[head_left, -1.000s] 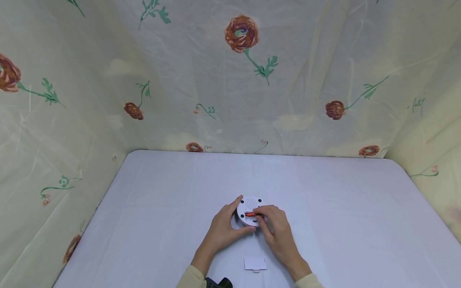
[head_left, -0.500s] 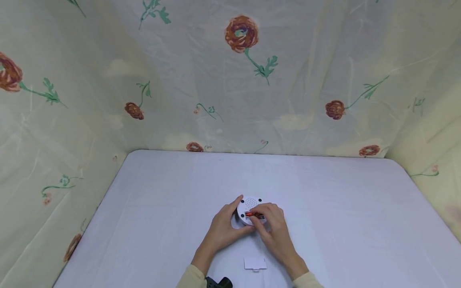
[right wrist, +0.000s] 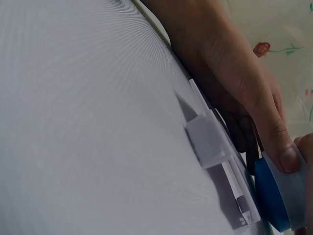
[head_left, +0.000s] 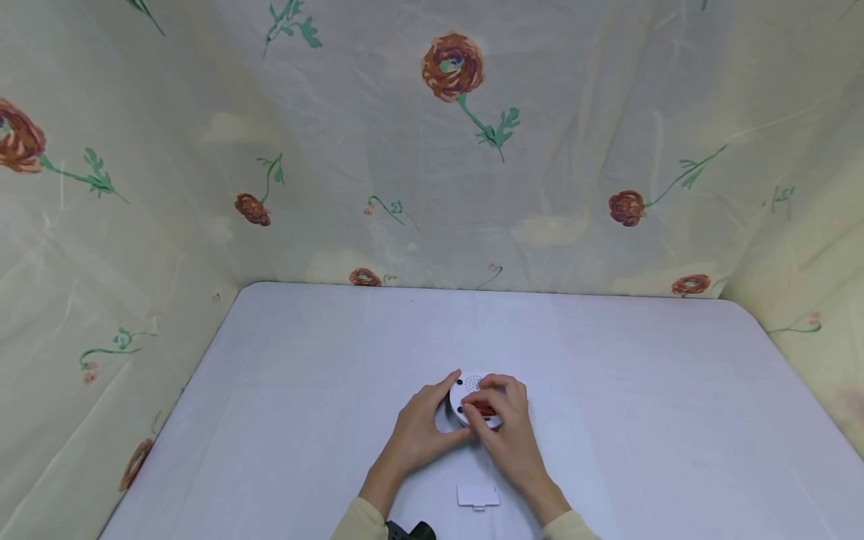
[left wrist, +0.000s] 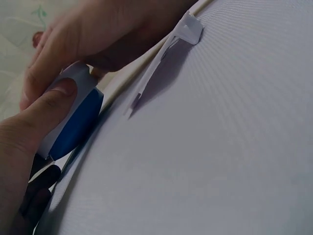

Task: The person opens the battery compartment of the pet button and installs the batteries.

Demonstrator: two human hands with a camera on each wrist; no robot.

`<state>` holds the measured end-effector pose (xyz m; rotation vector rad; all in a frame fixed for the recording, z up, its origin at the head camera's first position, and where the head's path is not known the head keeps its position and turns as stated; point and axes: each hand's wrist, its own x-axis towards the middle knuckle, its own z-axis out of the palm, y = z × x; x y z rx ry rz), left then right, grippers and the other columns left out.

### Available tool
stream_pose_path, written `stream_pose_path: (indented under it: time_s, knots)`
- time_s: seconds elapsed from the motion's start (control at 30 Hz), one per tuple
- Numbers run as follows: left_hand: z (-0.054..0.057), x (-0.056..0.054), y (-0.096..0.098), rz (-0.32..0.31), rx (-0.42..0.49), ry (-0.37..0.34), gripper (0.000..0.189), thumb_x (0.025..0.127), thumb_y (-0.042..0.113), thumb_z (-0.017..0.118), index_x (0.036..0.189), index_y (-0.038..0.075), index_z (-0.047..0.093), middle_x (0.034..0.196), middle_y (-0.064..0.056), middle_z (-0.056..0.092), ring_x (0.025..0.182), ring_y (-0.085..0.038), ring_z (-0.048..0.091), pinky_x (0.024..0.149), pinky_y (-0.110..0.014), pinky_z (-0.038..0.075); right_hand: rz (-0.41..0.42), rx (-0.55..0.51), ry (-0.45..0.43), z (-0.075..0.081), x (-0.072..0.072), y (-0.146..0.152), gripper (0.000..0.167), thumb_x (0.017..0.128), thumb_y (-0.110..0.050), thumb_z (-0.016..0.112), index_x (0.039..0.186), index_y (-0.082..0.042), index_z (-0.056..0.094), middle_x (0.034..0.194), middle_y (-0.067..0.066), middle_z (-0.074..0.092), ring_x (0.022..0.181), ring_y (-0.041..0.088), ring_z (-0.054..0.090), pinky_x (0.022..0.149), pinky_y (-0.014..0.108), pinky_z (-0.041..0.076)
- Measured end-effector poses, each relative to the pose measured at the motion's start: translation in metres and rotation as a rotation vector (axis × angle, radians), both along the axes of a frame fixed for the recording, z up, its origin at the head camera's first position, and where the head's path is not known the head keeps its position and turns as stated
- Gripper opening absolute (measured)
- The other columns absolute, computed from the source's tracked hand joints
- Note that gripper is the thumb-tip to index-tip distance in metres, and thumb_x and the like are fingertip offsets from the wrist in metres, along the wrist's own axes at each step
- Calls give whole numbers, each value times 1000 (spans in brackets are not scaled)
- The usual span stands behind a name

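Observation:
A round white device (head_left: 471,384), with a perforated patch and black feet on its upper face, lies on the table. Its side looks blue in the left wrist view. My left hand (head_left: 420,427) grips its left rim between thumb and fingers. Over the battery compartment, my right hand (head_left: 506,431) has thumb and forefinger close together around a red battery (head_left: 484,409). Those fingers partly cover the battery and compartment. Nearer the person lies a small white battery cover (head_left: 478,495) with a tab.
A white cloth covers the table (head_left: 324,360). Flower-printed fabric (head_left: 432,187) hangs behind it and on both sides. At the bottom edge, next to the left sleeve, a black object (head_left: 412,531) partly shows.
My right thumb and forefinger have shifted left along the red battery, covering its left end. The device has slid slightly right and toward the person. The battery cover stays put.

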<state>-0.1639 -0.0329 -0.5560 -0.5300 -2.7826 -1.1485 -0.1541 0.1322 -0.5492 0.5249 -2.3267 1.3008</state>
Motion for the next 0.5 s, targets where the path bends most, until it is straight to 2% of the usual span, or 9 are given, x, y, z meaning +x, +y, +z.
stream_pose_path:
  time_s: [0.13, 0.23, 0.27, 0.4, 0.5]
  knots:
    - [1, 0, 0, -3, -8, 16, 86, 74, 52, 74, 146, 27, 35, 129, -2, 59, 112, -18, 57, 91, -40, 47, -21, -77, -134, 1, 2, -3, 17, 82, -11, 72, 96, -19, 66, 129, 8, 43, 125, 21, 29, 101, 29, 23]
    - [1, 0, 0, -6, -14, 17, 86, 74, 53, 73, 146, 27, 35, 131, -2, 59, 114, -18, 56, 93, -40, 47, -56, -129, -215, 1, 2, -4, 36, 81, -12, 73, 113, -18, 58, 137, 8, 36, 130, 21, 28, 104, 36, 23]
    - [1, 0, 0, -8, -17, 18, 86, 74, 55, 73, 146, 27, 36, 131, -1, 58, 114, -18, 56, 93, -40, 46, -66, -156, -257, 6, 4, -5, 45, 81, -11, 73, 121, -17, 53, 139, 9, 33, 132, 21, 28, 105, 38, 22]
    - [1, -1, -1, -23, -26, 27, 88, 73, 60, 71, 146, 25, 37, 131, -2, 58, 114, -18, 56, 93, -40, 46, -87, -231, -358, 6, 5, -3, 73, 82, -16, 73, 142, -21, 32, 147, 4, 32, 136, 19, 31, 107, 21, 20]
    - [1, -1, -1, -35, -29, 38, 90, 72, 60, 72, 146, 23, 37, 131, -2, 58, 114, -18, 56, 93, -39, 45, -84, -242, -387, 1, 3, -1, 77, 83, -18, 73, 145, -25, 27, 150, 3, 34, 138, 18, 31, 106, 14, 18]
